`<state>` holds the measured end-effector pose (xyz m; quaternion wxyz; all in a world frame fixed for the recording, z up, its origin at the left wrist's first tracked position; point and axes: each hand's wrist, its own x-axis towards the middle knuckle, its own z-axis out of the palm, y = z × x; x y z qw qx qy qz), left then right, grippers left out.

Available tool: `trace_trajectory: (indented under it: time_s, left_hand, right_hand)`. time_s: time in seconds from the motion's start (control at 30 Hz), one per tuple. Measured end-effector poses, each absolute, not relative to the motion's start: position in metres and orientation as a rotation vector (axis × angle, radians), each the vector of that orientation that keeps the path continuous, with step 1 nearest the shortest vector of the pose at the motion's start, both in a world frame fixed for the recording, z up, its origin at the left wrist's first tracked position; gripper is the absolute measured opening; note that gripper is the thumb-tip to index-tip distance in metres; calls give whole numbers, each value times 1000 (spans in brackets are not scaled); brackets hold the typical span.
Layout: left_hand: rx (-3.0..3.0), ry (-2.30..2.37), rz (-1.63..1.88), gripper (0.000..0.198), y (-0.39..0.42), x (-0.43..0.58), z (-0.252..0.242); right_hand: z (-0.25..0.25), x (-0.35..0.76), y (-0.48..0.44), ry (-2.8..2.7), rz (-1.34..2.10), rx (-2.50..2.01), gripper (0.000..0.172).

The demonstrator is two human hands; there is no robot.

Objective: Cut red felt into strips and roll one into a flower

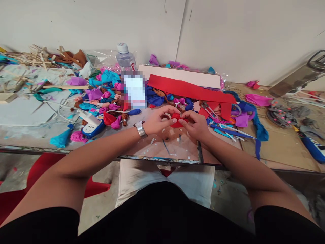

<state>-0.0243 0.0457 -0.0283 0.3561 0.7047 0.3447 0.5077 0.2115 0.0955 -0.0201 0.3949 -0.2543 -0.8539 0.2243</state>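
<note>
Between my two hands is a red crepe paper flower (175, 121), a coiled rose shape, held just above the table's front part. My left hand (162, 120), with a metal watch (140, 129) on its wrist, pinches the flower's left side between thumb and fingers. From the other side my right hand (195, 124) grips its right edge with thumb and forefinger. Part of the flower is covered by my fingers. Behind my hands lies a long red paper strip (190, 89). Scissors (209, 109) rest among paper scraps to the right.
A clear bottle (125, 58) stands behind a blurred phone-like screen (134, 90). Finished paper flowers (108, 95) pile up on the left near a blue-and-white power strip (93, 126). Wooden sticks (40, 57) lie far left. Cardboard (279, 145) covers the right side.
</note>
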Motion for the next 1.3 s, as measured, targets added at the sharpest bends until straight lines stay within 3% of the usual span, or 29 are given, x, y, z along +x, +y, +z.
trace_trajectory:
  time_s: [0.6, 1.3]
  left_hand:
    - [1810, 860, 1287, 36, 42, -22, -22]
    - [1748, 817, 1243, 33, 42, -24, -22]
  right_hand:
    - [-11, 210, 90, -2202, 650, -641, 40]
    - [-11, 211, 90, -2168, 672, -637, 33]
